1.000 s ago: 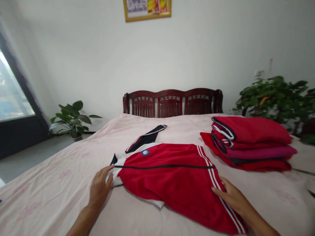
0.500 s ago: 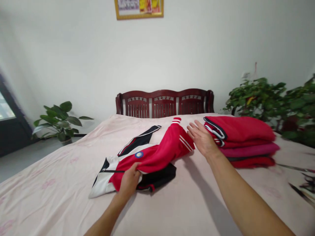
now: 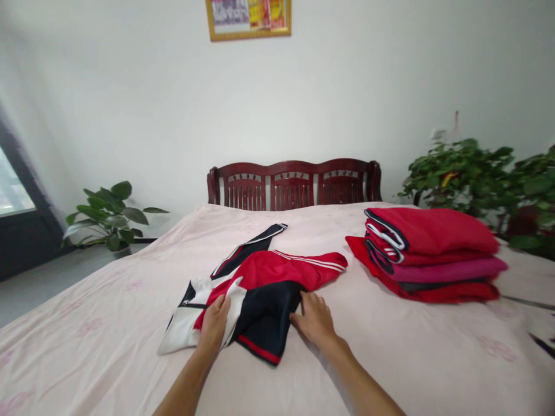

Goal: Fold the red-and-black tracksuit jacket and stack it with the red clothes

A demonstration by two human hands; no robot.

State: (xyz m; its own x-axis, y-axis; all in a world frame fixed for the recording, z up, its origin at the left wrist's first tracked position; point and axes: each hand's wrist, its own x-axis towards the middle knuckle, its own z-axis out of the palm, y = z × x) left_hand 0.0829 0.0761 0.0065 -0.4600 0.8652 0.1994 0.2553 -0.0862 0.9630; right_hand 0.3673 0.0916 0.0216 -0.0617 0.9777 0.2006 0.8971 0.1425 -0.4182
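Observation:
A red, white and navy jacket (image 3: 277,268) lies partly folded on the bed, with one navy sleeve (image 3: 247,248) stretched toward the headboard. My left hand (image 3: 214,320) grips the jacket near its white and red front, beside the zip. At the jacket's right side, my right hand (image 3: 315,318) pinches the navy fabric between thumb and fingers. The navy part with a red edge stripe hangs over toward me between the hands. The round badge seen earlier is hidden now.
A stack of folded red and magenta clothes (image 3: 433,254) sits on the right of the bed. Pink floral bedding (image 3: 108,323) covers the bed up to a dark wooden headboard (image 3: 290,185). Potted plants (image 3: 110,216) stand at both sides. Dark items show at the right edge.
My right hand has come down and left from beside the stack and taken hold of the jacket. The red part has dropped flat, and navy fabric now lies over the front.

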